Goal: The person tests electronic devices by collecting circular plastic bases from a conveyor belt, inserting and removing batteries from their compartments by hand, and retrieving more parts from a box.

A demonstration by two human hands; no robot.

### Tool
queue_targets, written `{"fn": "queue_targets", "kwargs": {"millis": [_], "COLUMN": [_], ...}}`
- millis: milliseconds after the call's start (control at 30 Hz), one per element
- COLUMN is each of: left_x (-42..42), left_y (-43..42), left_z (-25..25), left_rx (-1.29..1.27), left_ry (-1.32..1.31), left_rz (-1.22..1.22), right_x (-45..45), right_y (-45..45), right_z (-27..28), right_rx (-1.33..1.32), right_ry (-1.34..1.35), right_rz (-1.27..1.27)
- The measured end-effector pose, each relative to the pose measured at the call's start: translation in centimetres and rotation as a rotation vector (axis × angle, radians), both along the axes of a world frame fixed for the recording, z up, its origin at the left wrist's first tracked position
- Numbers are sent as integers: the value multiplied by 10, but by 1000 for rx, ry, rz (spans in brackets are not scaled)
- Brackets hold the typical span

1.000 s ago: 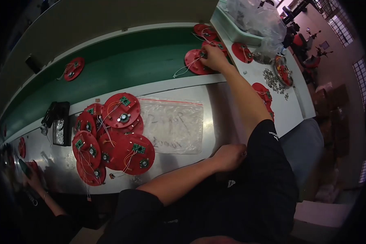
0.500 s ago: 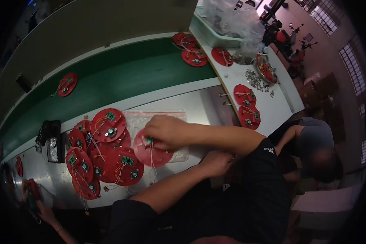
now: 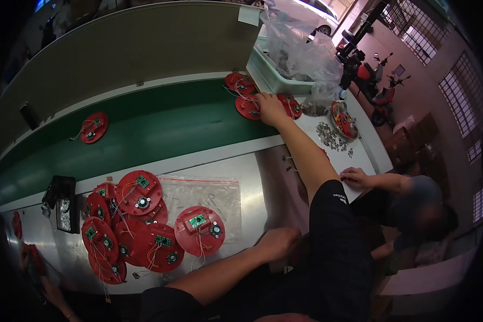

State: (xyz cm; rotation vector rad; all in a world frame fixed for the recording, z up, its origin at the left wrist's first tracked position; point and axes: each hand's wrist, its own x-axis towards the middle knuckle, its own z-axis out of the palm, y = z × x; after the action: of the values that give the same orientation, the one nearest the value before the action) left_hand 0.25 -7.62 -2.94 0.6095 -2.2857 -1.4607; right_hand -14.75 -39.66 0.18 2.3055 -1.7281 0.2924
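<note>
My right hand (image 3: pixel 272 109) is stretched out over the green belt, with its fingers closed at the right edge of a red disc (image 3: pixel 246 109) that carries a small board and wires. Just behind lies another red disc (image 3: pixel 240 82), and to the right of my fingers a further one (image 3: pixel 291 106). My left hand (image 3: pixel 279 244) rests curled at the near edge of the metal table; its fingertips are hidden. Nearest to it, a single red disc (image 3: pixel 209 246) with a green circuit board, a round silver part and loose wires lies face up, partly on a clear plastic bag (image 3: pixel 225 193).
Several overlapping red discs (image 3: pixel 137 239) cover the table's left part, beside a black box (image 3: pixel 67 206). Small metal parts (image 3: pixel 330 138) lie on the white side table near a green bin (image 3: pixel 278 75). A co-worker (image 3: pixel 418 206) sits right; another person's hand (image 3: pixel 51 292) is lower left.
My right hand has let go of the disc near the plastic bag and moved up and right to the discs on the belt. My left hand stays low. The view has tilted slightly.
</note>
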Motion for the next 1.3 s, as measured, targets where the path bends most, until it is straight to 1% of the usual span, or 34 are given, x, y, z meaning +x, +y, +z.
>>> {"fn": "queue_targets", "kwargs": {"millis": [33,100,133,200,233,333,400,467,567,600,667,700,767,800,867,900,933,967,1033,1067,1133,1167,1200,1267,1300], "left_x": [-1,-1,1,3,4,2,2,3,1,1,2,1,1,2,0,-1,-1,-1,0,1,2,2,3,3,3], "left_y": [1,-1,-5,-4,-4,-4,-4,-5,-3,-2,-1,0,1,1,1,1,1,1,0,-1,-2,-3,-4,-5,-5], "left_z": [-3,-8,-5,1,0,0,-2,0,-3,-6,-6,-5,-2,-1,-4,-6,-6,-6,-6,-6,-4,-3,-2,-2,-5], "left_rx": [-5,80,81,40,58,32,59,46,50,38,28,9,-11,-19,-29,-24,-40,-21,4,-4,-15,24,63,92,118], "left_ry": [2,28,23,26,18,26,71,57,46,58,66,76,72,59,59,55,60,40,31,43,64,59,51,81,107], "left_rz": [15,-40,-22,-45,-37,-44,-39,-28,2,-4,12,19,16,31,6,12,2,-4,2,-1,1,-2,-1,0,-15], "right_x": [-2,-2,-4,-7,-6,0,-3,-4,23,37,62,75,105,119,145,157,162,158,149,138,106,88,71,39,30], "right_y": [-9,-26,-35,-49,-45,-45,-40,-32,7,24,60,76,108,123,144,153,156,150,128,105,50,21,-6,-59,-81], "right_z": [-1,-4,-3,-5,2,19,24,26,57,67,85,85,77,73,60,55,53,53,42,42,31,24,18,3,-2], "right_rx": [-5,241,241,308,312,422,400,301,320,333,406,426,428,491,511,565,622,611,515,500,301,275,180,47,30], "right_ry": [2,90,87,168,166,148,160,128,-19,-22,-138,-156,-156,-215,-202,-208,-214,-205,-361,-358,-381,-421,-348,-247,-206], "right_rz": [15,-69,-51,48,68,50,104,222,188,202,311,435,628,698,788,811,838,832,973,824,514,336,210,113,96]}}
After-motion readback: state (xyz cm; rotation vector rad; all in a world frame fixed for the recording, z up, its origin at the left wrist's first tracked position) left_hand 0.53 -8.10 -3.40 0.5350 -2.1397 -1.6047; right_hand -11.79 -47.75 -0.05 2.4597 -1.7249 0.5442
